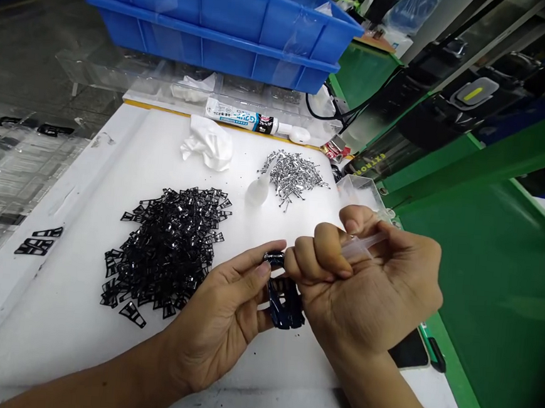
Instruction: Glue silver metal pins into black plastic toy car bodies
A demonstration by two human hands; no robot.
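Between the thumb and fingers of my left hand [228,314] is a dark blue, glossy plastic car-like shell [285,309] with openings in it. My right hand [360,286] is closed around a translucent plastic piece with a narrow end [361,247]; its kind is hard to make out. The knuckles of the right hand are against the shell's upper edge, and the contact point is hidden behind its fingers. To the left lies a heap of small black glossy frames [165,246]. A white squeeze bottle with a thin nozzle [257,191] stands beyond my hands.
A pile of small silvery parts [296,176] lies near the bottle. Behind are crumpled white tissue [209,142], a glue tube [239,116] and stacked blue bins [211,29]. A clear box [361,189] and a dark phone-like slab [409,350] sit at right. Several black frames [39,240] lie at far left.
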